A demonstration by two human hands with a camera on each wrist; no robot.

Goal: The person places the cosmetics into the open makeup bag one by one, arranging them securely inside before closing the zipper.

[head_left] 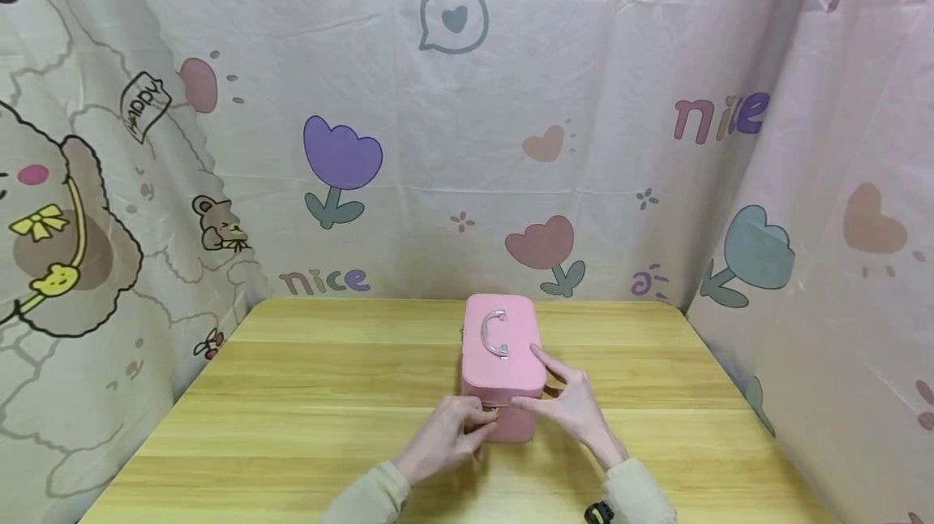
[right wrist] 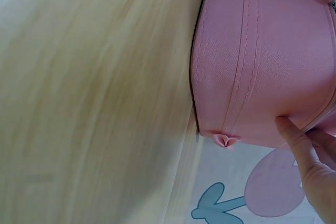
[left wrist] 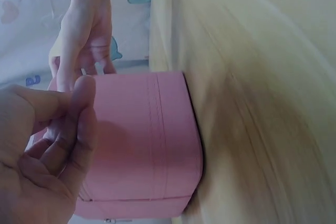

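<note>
A pink case (head_left: 503,378) with a silver handle (head_left: 494,334) on its lid stands on the wooden table. At its front, my left hand (head_left: 451,431) pinches a small zipper pull (head_left: 493,409) between thumb and curled fingers. The left wrist view has this hand (left wrist: 50,145) close beside the pink wall, the pull hidden by the fingers. My right hand (head_left: 572,409) rests on the case's right front corner, thumb along the front and a straight finger at the lid's edge. In the right wrist view, a fingertip of that hand (right wrist: 317,174) presses the stitched wall near the zipper seam.
The table (head_left: 328,394) spreads to both sides of the case. A printed curtain (head_left: 467,126) hangs behind the table and down both sides. A small pink tab (right wrist: 227,140) sticks out low on the case. A black band (head_left: 599,513) shows at the right sleeve.
</note>
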